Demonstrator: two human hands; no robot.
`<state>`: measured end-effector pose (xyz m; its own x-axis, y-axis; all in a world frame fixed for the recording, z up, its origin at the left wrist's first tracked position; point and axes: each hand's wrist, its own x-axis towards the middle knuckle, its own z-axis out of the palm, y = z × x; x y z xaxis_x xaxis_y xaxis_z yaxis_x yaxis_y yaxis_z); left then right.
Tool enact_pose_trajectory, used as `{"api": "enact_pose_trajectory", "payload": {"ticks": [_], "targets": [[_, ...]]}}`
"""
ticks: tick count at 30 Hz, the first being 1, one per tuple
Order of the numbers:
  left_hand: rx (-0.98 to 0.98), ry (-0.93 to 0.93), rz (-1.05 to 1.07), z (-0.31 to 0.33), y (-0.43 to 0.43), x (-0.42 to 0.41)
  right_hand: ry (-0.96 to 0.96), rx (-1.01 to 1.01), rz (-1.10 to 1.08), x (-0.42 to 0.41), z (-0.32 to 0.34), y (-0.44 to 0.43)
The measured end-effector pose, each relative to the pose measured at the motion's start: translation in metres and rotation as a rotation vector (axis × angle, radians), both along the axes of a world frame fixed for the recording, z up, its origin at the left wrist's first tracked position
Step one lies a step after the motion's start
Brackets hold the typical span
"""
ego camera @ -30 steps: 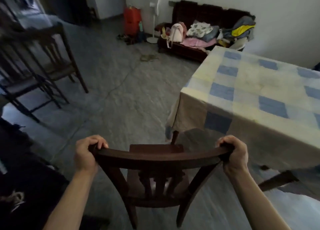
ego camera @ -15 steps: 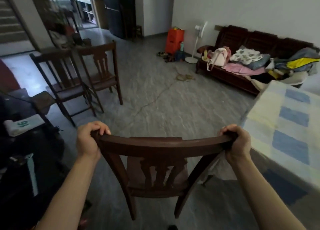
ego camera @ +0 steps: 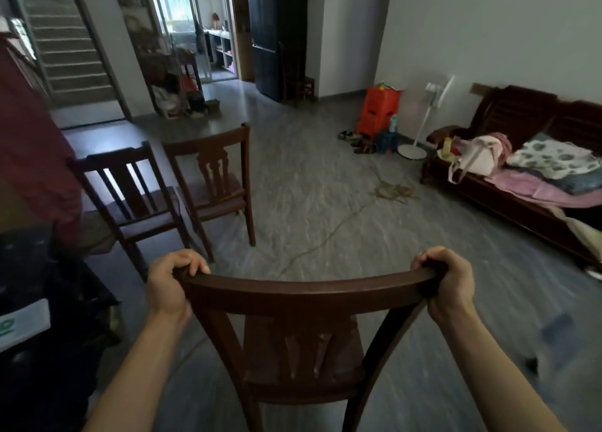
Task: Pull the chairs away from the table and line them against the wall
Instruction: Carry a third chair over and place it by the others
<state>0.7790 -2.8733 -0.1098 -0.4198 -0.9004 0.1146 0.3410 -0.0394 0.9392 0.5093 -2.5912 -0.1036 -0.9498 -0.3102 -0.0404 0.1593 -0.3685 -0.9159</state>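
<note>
A grey stone-patterned floor (ego camera: pixel 325 203) fills most of the view, running back to a pale wall on the right. Along that wall stands a dark wooden sofa (ego camera: pixel 527 109) heaped with clothes, bedding and a pale bag. Nearest the camera is the held chair (ego camera: pixel 309 293), dark wood, seen from behind with its curved top rail across the lower middle of the frame and its seat below; its feet fall outside the view, so I cannot tell whether it rests on the floor. Ahead and to the left, well apart from it, two more chairs (ego camera: pixel 211 177) stand side by side with their backs toward the camera. Near the sofa's far end are an orange crate (ego camera: pixel 379 109) and a white standing fan (ego camera: pixel 438 89). The left hand (ego camera: pixel 169 285) grips the rail's left end, fingers curled over the top; the right hand (ego camera: pixel 452 285) grips the right end the same way
</note>
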Motion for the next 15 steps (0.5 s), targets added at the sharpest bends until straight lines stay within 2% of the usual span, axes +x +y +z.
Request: {"api": "enact_pose_trajectory", "payload": {"ticks": [8, 15], "targets": [[0.014, 0.067, -0.026, -0.018, -0.153, -0.214, 0.014, 0.001, -0.013, -0.207, -0.002, -0.146], [-0.026, 0.063, -0.048, 0.0, -0.286, -0.416, 0.046, -0.015, -0.042, -0.396, 0.018, -0.269]]}}
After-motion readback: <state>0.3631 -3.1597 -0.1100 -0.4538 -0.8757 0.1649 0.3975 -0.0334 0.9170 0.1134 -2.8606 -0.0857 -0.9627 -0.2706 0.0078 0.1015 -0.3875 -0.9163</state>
